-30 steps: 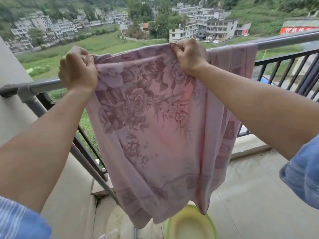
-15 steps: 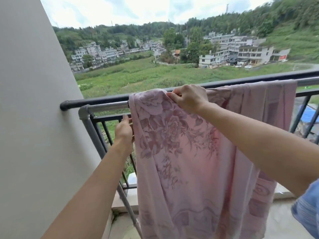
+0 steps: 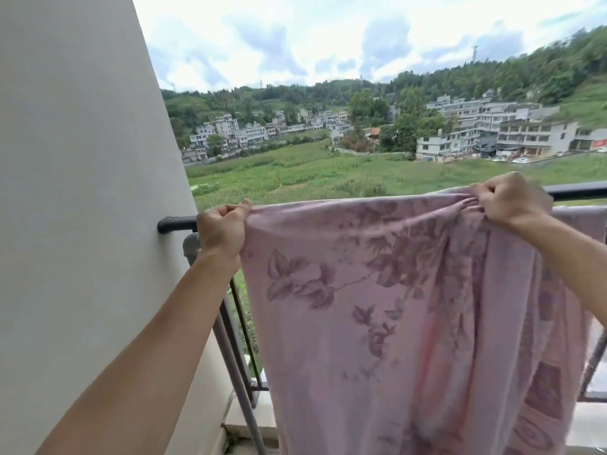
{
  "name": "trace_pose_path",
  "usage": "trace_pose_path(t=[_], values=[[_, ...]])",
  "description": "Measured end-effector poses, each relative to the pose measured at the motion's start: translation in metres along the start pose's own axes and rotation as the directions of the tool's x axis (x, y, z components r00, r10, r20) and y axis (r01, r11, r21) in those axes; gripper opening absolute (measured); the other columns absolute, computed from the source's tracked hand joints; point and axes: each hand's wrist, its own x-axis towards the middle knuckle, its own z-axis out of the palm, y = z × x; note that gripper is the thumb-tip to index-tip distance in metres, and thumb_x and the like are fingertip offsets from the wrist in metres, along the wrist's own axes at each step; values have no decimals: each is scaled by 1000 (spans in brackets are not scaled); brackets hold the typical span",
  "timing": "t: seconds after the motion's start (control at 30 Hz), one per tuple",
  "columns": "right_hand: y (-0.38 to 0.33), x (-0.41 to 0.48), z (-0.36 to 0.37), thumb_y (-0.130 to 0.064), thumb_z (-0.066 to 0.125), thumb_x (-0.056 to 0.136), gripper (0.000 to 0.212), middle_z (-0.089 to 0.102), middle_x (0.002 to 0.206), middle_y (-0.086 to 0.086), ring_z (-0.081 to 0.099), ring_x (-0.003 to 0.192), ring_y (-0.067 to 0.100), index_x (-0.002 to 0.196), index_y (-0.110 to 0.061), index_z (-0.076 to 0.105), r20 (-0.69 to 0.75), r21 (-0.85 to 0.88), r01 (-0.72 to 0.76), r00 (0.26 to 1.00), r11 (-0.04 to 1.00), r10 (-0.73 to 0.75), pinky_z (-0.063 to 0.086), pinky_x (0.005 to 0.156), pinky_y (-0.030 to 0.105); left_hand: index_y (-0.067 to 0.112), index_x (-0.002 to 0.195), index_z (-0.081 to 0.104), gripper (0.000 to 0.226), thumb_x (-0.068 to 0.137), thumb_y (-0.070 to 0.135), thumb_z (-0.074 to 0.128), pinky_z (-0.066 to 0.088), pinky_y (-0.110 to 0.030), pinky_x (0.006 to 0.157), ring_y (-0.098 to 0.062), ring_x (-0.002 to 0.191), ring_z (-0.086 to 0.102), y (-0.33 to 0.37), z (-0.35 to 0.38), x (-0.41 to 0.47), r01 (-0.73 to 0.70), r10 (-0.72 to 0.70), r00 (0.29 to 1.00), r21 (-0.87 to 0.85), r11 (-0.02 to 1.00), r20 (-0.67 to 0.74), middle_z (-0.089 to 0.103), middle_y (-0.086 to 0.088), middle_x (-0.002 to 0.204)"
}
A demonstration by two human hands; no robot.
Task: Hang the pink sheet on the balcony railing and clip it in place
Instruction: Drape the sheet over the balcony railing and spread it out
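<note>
Head view. Balcony corner, pale wall (image 3: 82, 192) on the left, fields and buildings beyond. Pink sheet (image 3: 377, 307) with a floral print is held up by its top edge, stretched between both hands in front of the railing (image 3: 175, 222). Its body hangs down over the bars; a further portion at far right appears already draped over the rail, though that part is blurred.

Left hand (image 3: 221, 229): fingers (image 3: 230, 210) curled and pressed together, pinching the sheet's left top corner just beside the rail's wall end. Right hand (image 3: 510, 200): fingers closed on a gathered bunch of the top edge, cloth wrinkled under the grip. The top edge runs nearly level between the two hands, roughly at rail height; I cannot tell whether it touches the rail there or is held just clear of it.

Step in hand, as I judge it: spreading and hanging. The sheet is being drawn taut and laid along the rail; clipping is not yet begun. No clips visible in frame.

Next move likely calls for carrying the held edge over the rail so cloth falls on both sides, smoothing out the bunch at the right hand, then freeing one hand for a clip while the other pins the sheet down. Lower portion is out of frame.
</note>
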Motion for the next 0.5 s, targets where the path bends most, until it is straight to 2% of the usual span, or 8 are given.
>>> trace_pose_path(t=[0.07,0.1,0.17,0.2,0.27,0.37,0.43,0.5], values=[[-8,-1,-2,-42,59,89,31,70,95,14,62,89,34,77,-16,70,122,-115,62,991,991,-48,47,75,38,8,64,63,27,90,17,60,42,-28,56,-18,61,50,-12,15,-17,-30,24,996,67,997,92,55,-4,62],[-18,-5,-2,-41,61,88,23,71,101,11,63,94,33,87,-21,71,147,-125,116,984,985,-97,49,80,39,7,69,65,24,90,13,56,44,-30,58,-19,63,52,-21,24,-31,-55,36,986,113,992,165,59,-6,65],[-46,-18,-1,-40,61,89,26,70,114,5,63,102,29,109,-25,68,175,-60,266,952,962,-253,51,85,39,15,80,69,23,90,7,50,51,-33,65,-18,69,60,-39,38,-56,-110,57,957,172,979,285,67,-5,76],[-62,-28,0,-41,60,90,32,69,116,4,64,102,26,116,-23,65,177,11,347,922,938,-343,51,84,37,18,85,69,27,89,2,47,52,-33,69,-17,72,62,-47,42,-65,-118,67,957,167,979,284,69,-3,80],[-96,-49,3,-45,59,91,39,68,120,2,64,104,22,121,-20,63,182,163,489,839,857,-513,49,83,33,16,93,65,30,88,-4,45,53,-30,73,-17,79,62,-61,45,-70,-43,26,982,91,995,185,67,-2,85],[-137,-73,25,-52,55,91,46,65,125,1,61,110,19,125,-21,62,282,290,575,713,765,-643,45,83,28,15,107,52,16,92,10,56,53,-34,72,-19,80,61,-67,42,-59,197,-195,979,-36,980,55,64,-7,96],[-145,-78,48,-59,50,90,44,68,119,-1,62,108,21,119,-29,64,333,253,573,705,779,-627,45,78,31,17,111,52,18,94,18,58,51,-31,63,-17,73,60,-65,40,-51,342,-331,937,-100,934,114,64,-7,93],[-142,-80,66,-63,47,89,41,71,105,-5,64,100,21,109,-35,68,253,155,612,735,776,-630,40,69,32,14,98,62,9,96,18,55,47,-27,55,-15,67,60,-60,37,-47,358,-341,925,-82,930,167,66,-3,82]])
